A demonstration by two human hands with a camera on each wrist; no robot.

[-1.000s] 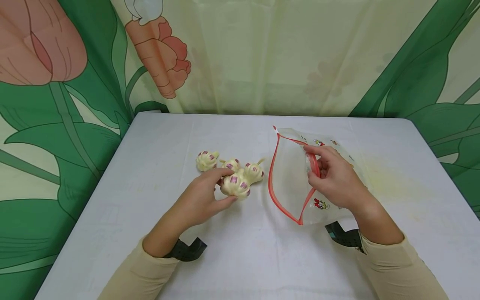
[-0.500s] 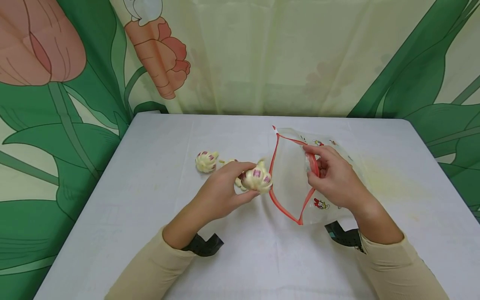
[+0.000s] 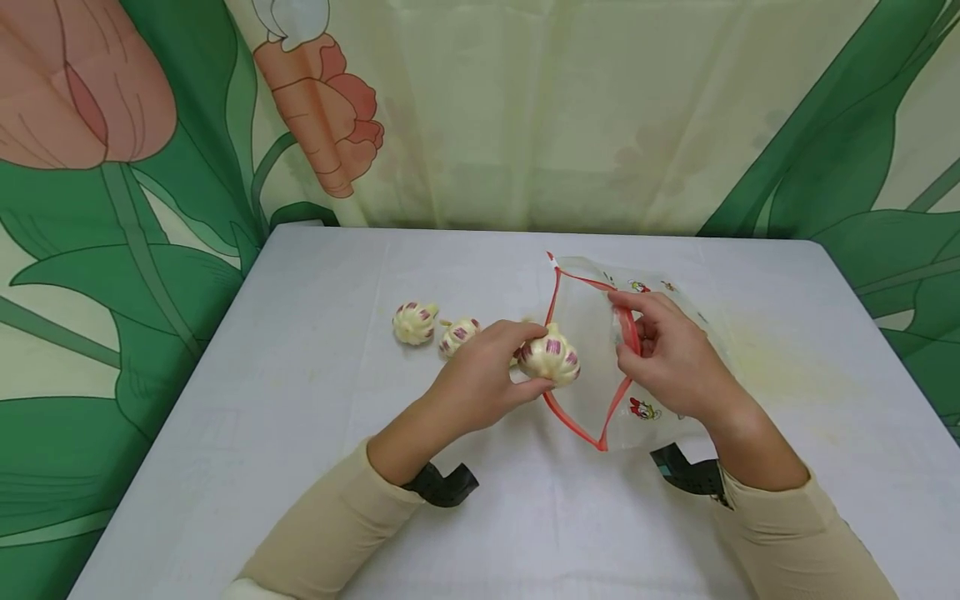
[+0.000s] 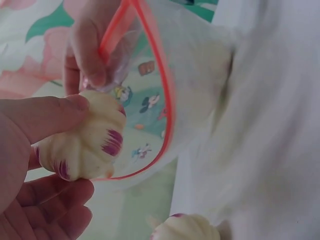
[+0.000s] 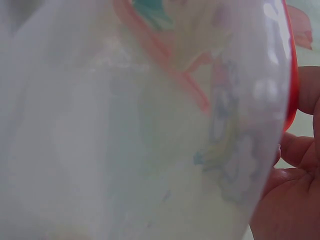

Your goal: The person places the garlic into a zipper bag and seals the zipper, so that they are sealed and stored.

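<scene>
My left hand [image 3: 487,375] pinches a garlic bulb [image 3: 551,358], cream with purple patches, between thumb and fingers. In the head view the bulb overlaps the left rim of a clear zip bag [image 3: 585,333] with red edging. The left wrist view shows that garlic bulb [image 4: 85,137] just in front of the bag's spread mouth. My right hand [image 3: 671,354] grips the bag's red-edged rim on the right side, holding the mouth apart. Through the cloudy plastic [image 5: 140,150] in the right wrist view, cartoon prints and part of the red rim show.
Two more garlic bulbs lie on the white table [image 3: 315,433] left of the bag: one farther left [image 3: 414,322], one nearer my left hand [image 3: 458,336]. Another may be mostly hidden behind that hand. A printed curtain [image 3: 525,117] hangs behind the table.
My left hand has lifted a garlic bulb from the group and carried it right, to the bag's mouth. The right hand and the bag have stayed nearly still.
</scene>
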